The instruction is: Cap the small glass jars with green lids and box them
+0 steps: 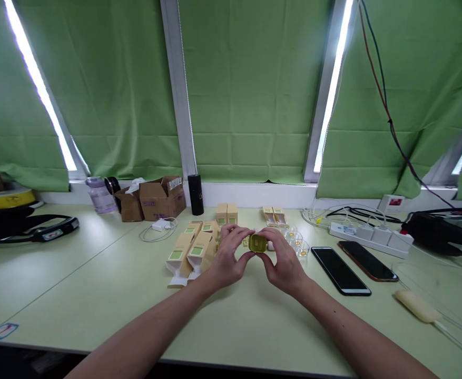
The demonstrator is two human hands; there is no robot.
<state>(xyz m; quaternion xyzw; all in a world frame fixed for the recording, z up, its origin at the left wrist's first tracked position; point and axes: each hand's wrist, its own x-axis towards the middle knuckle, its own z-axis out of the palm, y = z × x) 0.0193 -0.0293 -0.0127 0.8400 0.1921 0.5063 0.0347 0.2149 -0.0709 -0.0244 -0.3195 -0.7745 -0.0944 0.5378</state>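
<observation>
A small, rounded-square, yellow-green container [257, 243] is held up above the table, its hollow side toward me. The fingertips of my left hand [233, 253] pinch its left side, while my right hand [284, 258] grips the right side with thumb and fingers. Just left of my left hand lie cardboard boxes [181, 252] with green labels and opened white flaps. Behind my right hand stand several clear cups [302, 248] with yellowish bits in them. Small yellowish pieces on the table behind the container are partly hidden by my hands.
At the back are more small boxes [226, 213], an open brown carton [163, 199] and a black cylinder [195, 195]. To the right lie two phones [341, 270], a power strip [369, 237] with cables and a cream-coloured device [418, 306]. A white charger [161, 225] sits left.
</observation>
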